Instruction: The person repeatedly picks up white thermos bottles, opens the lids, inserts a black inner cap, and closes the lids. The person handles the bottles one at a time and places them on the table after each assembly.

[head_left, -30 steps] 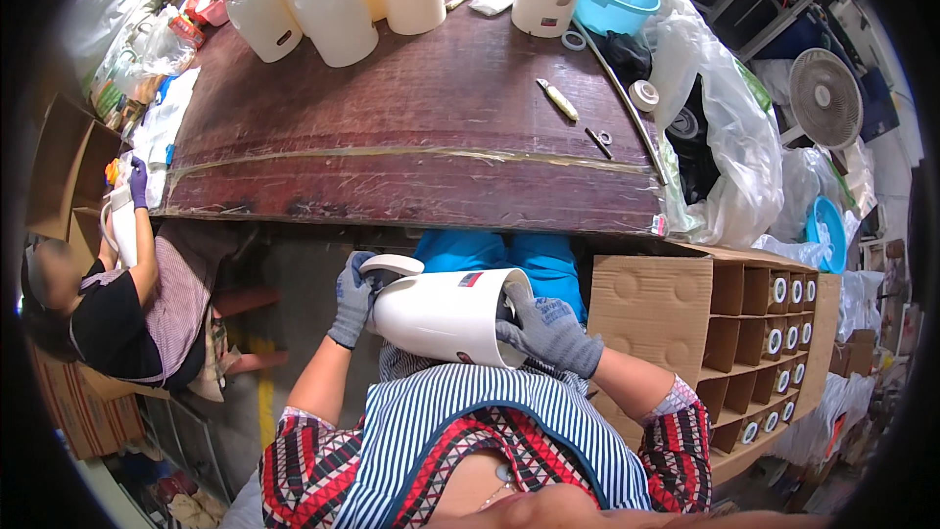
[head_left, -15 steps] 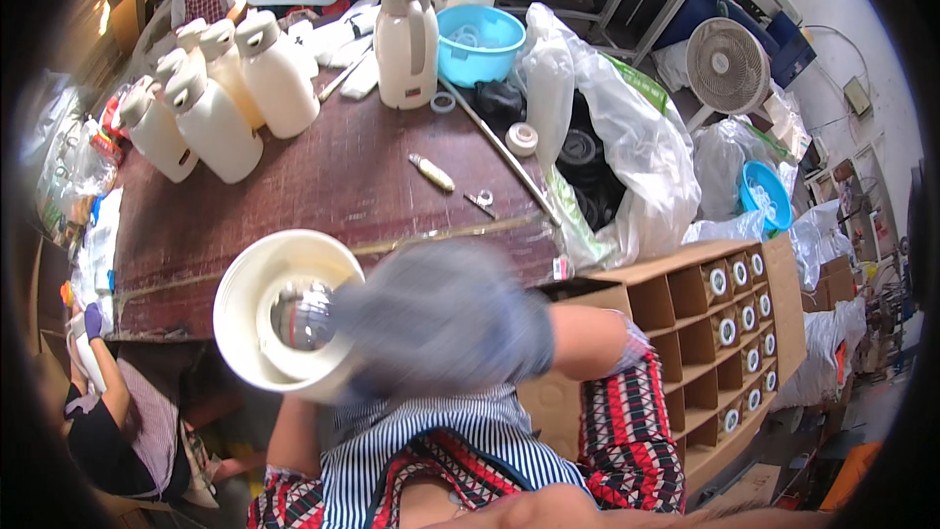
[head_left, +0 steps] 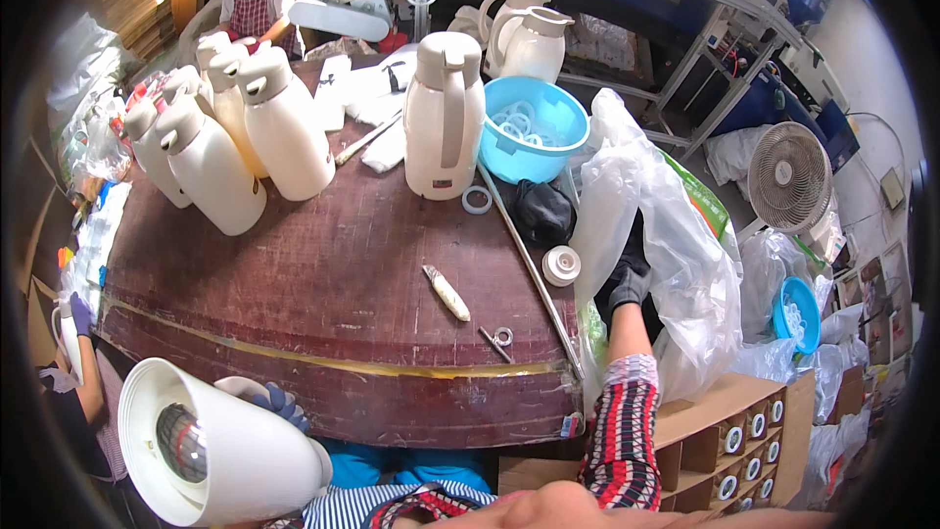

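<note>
At the lower left, a white thermos jug body point(head_left: 259, 446) lies tilted on its side, its wide open end facing left. Inside that end a silvery rounded liner point(head_left: 182, 441) shows. My left hand point(head_left: 279, 406), in a grey-blue glove, grips the body from its far side; only some fingers show. My right hand point(head_left: 627, 284), in a dark grey glove, reaches into a clear plastic bag point(head_left: 690, 299) at the table's right edge. Its fingers are hidden among dark contents. A white ring-shaped part point(head_left: 561, 265) and a black bundle point(head_left: 544, 213) lie beside the bag.
Several thermos jugs point(head_left: 284, 127) stand at the table's far left, another jug point(head_left: 443, 127) near a blue basin point(head_left: 534, 152) of rings. A box cutter point(head_left: 446, 294) and a thin rod point(head_left: 534, 279) lie on the table point(head_left: 323, 274). A divided carton point(head_left: 685, 426) stands right. Two co-workers are leftward.
My right hand has moved from in front of the jug body rightward into the plastic bag. The jug body has shifted down and left and now lies more on its side.
</note>
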The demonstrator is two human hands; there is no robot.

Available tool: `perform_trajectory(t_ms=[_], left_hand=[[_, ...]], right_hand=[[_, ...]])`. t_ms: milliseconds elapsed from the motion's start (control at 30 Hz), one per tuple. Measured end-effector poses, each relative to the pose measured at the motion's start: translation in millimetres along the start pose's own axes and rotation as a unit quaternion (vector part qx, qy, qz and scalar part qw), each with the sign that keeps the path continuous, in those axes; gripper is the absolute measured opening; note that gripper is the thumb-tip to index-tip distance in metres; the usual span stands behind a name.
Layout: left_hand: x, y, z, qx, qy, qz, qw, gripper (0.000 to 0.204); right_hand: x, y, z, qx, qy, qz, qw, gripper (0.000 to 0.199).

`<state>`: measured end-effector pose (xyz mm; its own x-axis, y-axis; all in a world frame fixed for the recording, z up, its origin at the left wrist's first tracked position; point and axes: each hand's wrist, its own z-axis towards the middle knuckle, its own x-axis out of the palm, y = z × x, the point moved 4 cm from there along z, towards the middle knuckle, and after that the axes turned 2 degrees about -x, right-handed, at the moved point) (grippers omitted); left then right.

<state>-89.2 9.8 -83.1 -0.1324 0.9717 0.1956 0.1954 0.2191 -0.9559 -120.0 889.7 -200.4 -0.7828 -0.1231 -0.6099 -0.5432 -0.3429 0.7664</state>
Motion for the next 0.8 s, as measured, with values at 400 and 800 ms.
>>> perform_trajectory(t_ms=[400, 800], left_hand=[[19, 32, -8, 0.001, 0.087, -0.049, 0.995, 0.039], [1, 43, -35, 0.090, 0.133, -0.021, 0.987, 0.037]], right_hand=[[-146, 262, -327, -0.103, 0.526, 0.150, 0.831, 0.047], [-103, 276, -473, -0.427, 0.323, -0.246, 0.808, 0.088]])
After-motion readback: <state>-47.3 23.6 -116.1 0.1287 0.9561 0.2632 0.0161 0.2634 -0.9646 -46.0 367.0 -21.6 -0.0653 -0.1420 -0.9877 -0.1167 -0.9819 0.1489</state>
